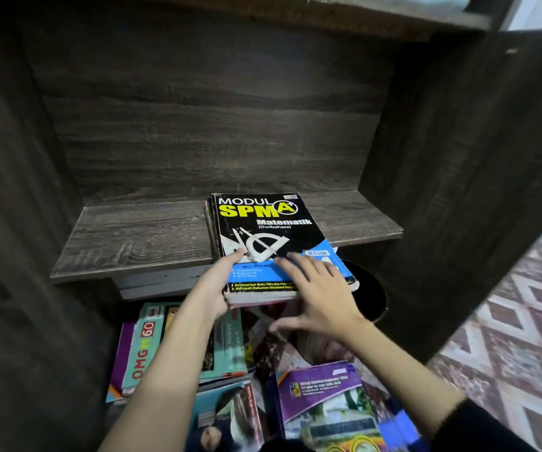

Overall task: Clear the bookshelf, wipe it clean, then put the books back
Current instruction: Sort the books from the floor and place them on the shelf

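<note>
Nearest the lens lie books on the floor below the shelf: a purple-covered book (325,396), a book with a picture cover (227,415) to its left, and further in a teal book (139,353) lettered "OMG M 60". Both bare forearms reach over them, the right one coming out of a black sleeve (491,429).

The maths book (263,220) – black cover, yellow "SPM", a blue band along its near end – tops a small stack (260,296) lying flat on the shelf (139,239). The stack sits right of the middle of the board, its far end close to the back panel and its near end overhanging the shelf's front edge.

The left grip (217,288) grasps the stack at its near left corner: thumb on top of the cover, fingers curled underneath. The right grip (315,295) is released, fingers straight and spread over the blue band at the near right part of the cover; it is blurred, so contact with the cover cannot be judged.

The rest of the board is bare dark wood grain, as are the side walls and back. Just past the stack's near right corner, below the shelf, shows a round black object (372,288) – what it is cannot be told. A patterned carpet (507,337) covers the floor on the right.
</note>
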